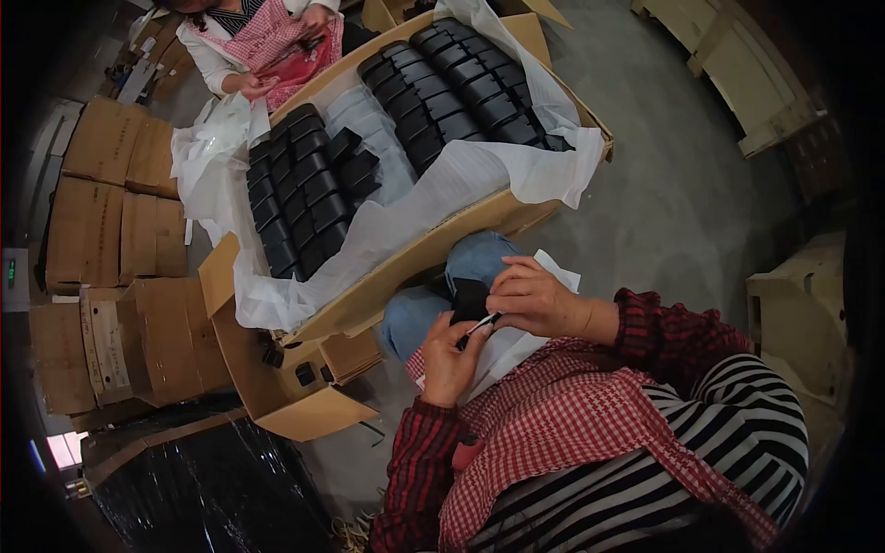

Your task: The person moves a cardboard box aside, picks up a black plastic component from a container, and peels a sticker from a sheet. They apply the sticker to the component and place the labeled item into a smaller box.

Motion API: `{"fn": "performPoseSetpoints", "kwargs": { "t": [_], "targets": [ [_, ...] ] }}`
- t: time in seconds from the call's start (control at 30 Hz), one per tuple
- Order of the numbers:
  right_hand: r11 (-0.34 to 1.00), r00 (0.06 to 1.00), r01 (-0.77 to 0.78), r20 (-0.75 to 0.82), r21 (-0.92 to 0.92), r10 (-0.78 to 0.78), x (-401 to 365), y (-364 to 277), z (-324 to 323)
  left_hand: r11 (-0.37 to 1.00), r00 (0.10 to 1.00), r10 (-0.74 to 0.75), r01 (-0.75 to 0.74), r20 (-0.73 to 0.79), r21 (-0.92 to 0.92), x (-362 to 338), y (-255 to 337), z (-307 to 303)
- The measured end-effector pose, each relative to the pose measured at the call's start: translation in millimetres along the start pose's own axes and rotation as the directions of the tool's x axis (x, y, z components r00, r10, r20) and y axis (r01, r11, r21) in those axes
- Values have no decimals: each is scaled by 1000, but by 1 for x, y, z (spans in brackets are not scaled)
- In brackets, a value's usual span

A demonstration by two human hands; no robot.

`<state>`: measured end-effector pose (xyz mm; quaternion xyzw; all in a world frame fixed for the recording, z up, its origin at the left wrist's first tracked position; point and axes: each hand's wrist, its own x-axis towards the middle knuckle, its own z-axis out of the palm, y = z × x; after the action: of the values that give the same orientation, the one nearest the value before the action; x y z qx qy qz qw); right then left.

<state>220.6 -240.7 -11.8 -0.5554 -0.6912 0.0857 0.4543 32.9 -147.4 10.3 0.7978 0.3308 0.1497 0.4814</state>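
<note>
Over my lap, my left hand (449,363) and my right hand (542,300) meet, fingers closed in a pinch. Between their fingertips is a small black piece with a white edge (479,324). Fingers of the left hand cover its lower end, while the right thumb and forefinger close on its upper end. Just behind the fingertips, a black flat piece (470,297) rests against my jeans. White sheet material (510,354) lies across my lap under both hands, and one corner shows beyond the right hand.
A large carton (433,241) lined with white foam sheet (530,175) holds rows of black moulded parts (452,88). Below it sits an open carton (309,412) with small black pieces. Stacked boxes (88,230) stand left. Across the large carton is another person (267,46).
</note>
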Motion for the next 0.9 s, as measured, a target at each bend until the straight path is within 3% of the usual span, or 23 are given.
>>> {"fn": "performPoseSetpoints", "kwargs": {
  "t": [0.03, 0.2, 0.27, 0.37, 0.47, 0.53, 0.6, 0.73, 0.83, 0.9],
  "targets": [
    [1000, 1000, 8, -3, 0, -8, 0, 2, 2, 999, 999, -43, 43, -3, -18, -1, 0, 0],
    [974, 998, -58, 50, 218, 48, 0, 15, 7, 1000, 999, 13, -14, 30, 24, -2, -6, -5],
    [980, 998, -40, 57, 197, 29, 3, 17, 4, 1000, 998, -5, 5, 55, 0, 0, 5, -8],
    [986, 998, -16, 58, 164, 7, 4, 19, 3, 994, 1000, 8, -11, -23, -106, 3, 11, -8],
    [989, 998, -36, 59, 142, 28, 5, 17, 4, 999, 1000, 29, -28, 13, -46, 4, -2, -9],
    [989, 996, -66, 67, 135, 57, 5, 15, 6, 999, 993, -25, 22, 120, 27, 5, -10, -9],
    [983, 999, -43, -11, 179, 46, 6, 14, 8, 999, 993, -47, 47, 112, 7, 4, -6, -9],
    [983, 999, -34, 30, 181, 29, 5, 17, 9, 994, 983, -112, 114, 143, -6, 6, -1, -13],
    [961, 995, -99, 28, 260, 95, 5, 18, 12, 998, 987, -61, 61, 149, 9, 7, -10, -11],
    [977, 999, -35, 15, 212, 33, 3, 20, 13, 998, 981, -64, 61, 182, 26, 9, -12, -11]
  ]
}}
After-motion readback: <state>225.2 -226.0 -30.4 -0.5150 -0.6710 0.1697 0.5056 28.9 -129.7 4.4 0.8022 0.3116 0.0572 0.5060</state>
